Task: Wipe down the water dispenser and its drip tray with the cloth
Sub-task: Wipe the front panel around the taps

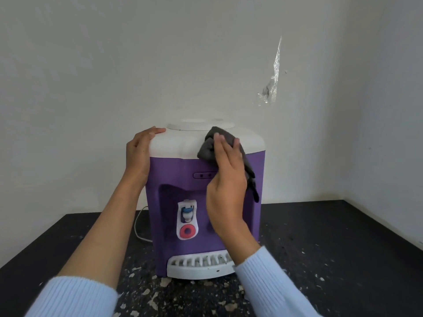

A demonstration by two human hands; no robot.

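Pale blue ribbed sleeves (pixel 75 296); right grip (pixel 225 179), fingers flat, presses dark grey cloth (pixel 207 149) on purple-and-white plastic water dispenser (pixel 174 179); left grip (pixel 139 152) clasps its top corner.

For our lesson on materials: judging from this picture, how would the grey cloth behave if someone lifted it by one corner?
Probably floppy: the cloth bends over the dispenser's top edge, and a loose end hangs below the right hand. Likely light, since flat fingers alone seem to pin it there. It should not roll or break, being soft fabric.
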